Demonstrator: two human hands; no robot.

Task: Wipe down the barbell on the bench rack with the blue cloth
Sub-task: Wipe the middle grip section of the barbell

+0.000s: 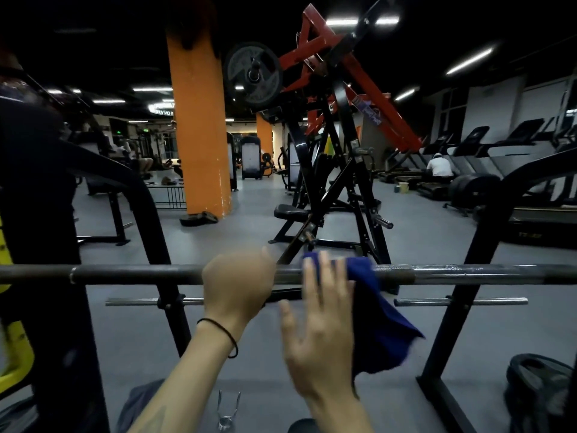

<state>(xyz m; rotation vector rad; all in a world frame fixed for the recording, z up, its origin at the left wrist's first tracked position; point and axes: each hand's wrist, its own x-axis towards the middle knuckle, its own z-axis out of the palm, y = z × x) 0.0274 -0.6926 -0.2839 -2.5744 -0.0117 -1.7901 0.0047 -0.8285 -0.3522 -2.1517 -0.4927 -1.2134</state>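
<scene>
Head view: my left hand (237, 282) is curling over the barbell (468, 274), gripping it near the middle. My right hand (321, 320), fingers straight, is pressing the blue cloth (374, 310) onto the bar just beside it; cloth is draping over and hanging below. Bar is lying across the rack (487, 232).

Ahead of me stands a black and red plate machine (331, 145) with a weight plate (253, 75) mounted high. An orange pillar (199, 120) rises to its left. Treadmills (487, 151) line the right wall. Grey floor (218, 245).
</scene>
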